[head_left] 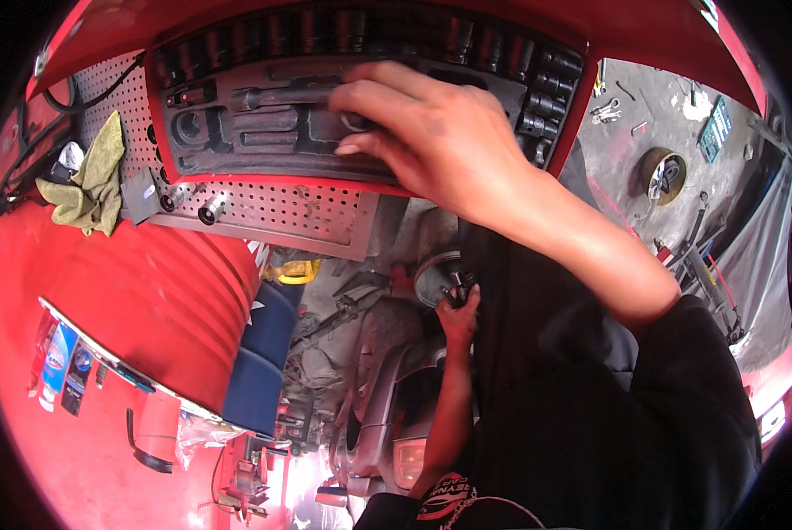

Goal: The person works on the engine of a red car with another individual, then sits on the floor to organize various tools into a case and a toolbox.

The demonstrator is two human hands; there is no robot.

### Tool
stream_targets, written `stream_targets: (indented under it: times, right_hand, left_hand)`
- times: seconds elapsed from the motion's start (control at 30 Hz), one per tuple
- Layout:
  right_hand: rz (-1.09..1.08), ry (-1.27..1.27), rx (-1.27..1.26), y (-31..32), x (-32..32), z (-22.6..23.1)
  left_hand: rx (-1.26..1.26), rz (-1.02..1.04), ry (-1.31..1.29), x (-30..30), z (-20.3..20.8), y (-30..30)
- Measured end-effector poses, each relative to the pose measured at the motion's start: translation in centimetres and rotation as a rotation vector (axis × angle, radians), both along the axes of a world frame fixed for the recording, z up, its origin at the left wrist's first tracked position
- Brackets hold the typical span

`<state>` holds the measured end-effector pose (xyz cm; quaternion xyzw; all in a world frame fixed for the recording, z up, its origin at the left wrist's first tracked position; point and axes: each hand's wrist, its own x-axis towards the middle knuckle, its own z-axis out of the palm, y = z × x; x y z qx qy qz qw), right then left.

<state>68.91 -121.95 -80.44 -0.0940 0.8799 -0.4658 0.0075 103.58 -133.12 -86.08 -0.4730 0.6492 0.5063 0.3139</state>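
Note:
A red socket set case (pixel 581 124) is raised in front of me, its grey moulded tray (pixel 316 163) facing me. Black sockets (pixel 352 31) line its far and right edges, and several moulded slots in the middle hold no tool. My right hand (pixel 422 124) reaches over the tray, fingers curved and thumb apart, nothing visible in its grasp. Its fingertips are close to a round recess; whether they touch is unclear. Lower down, near my body, my left hand (pixel 459 320) is closed around small dark pieces that look like black sockets (pixel 458 290).
A perforated metal panel (pixel 281 205) lies beneath the case with two loose sockets (pixel 210 210) on it. Left of it are a yellowish glove (pixel 95 181) and a red drum (pixel 157 300). On the floor at right stand a round container (pixel 663 175) and scattered tools.

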Motion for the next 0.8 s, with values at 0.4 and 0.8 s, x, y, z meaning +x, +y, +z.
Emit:
stream_targets:
  times: [0.4, 0.8]
  right_hand:
    - [-0.285, -0.069, 0.128, 1.9, -3.2, 1.9]
    - [-0.356, -0.233, -0.057, 1.9, -5.0, 0.2]
  left_hand:
    - [-0.037, -0.018, -0.011, -0.5, -0.5, -0.5]
    - [0.033, 0.060, -0.084, 0.7, -0.9, -1.2]
